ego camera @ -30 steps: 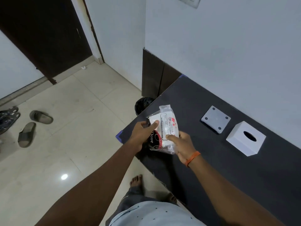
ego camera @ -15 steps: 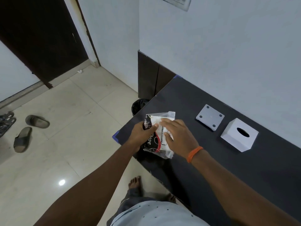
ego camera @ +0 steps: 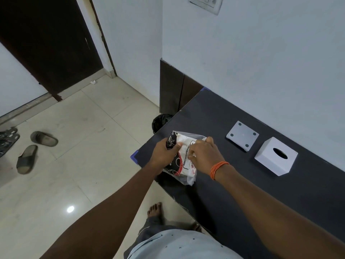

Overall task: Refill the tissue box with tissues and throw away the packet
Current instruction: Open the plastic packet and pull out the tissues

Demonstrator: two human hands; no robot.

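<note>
Head view: the tissue packet [ego camera: 182, 157] sits at the picture's centre, held just above the near-left corner of the dark tabletop [ego camera: 233, 184]; the left hand [ego camera: 165, 154] is closed around its black-printed left side, thumb pressed on the front, while the right hand [ego camera: 204, 157], wearing an orange thread band [ego camera: 218, 169] at the wrist, pinches the clear film at the packet's upper right edge. A second ago the right hand only cradled the packet from below, with the label facing up; since then it has come over the top and its fingertips have bunched on the wrapper, and the packet has dropped lower toward the tabletop. My reading is that the person has passed from looking the packet over to starting to tear or peel it open; whether the film has parted yet I cannot tell.

At about three o'clock from the packet, well apart from it, stands the white tissue box [ego camera: 276, 156] with its oval slot up; between box and packet, at about two o'clock, lies its grey base plate [ego camera: 242, 136], taken off, so the box looks ready for filling. At eleven o'clock from the packet, on the floor beside the table's end, is a bin lined with a black bag [ego camera: 161, 121], the likely place for the empty wrapper. Nothing has gone into the box so far.
</note>
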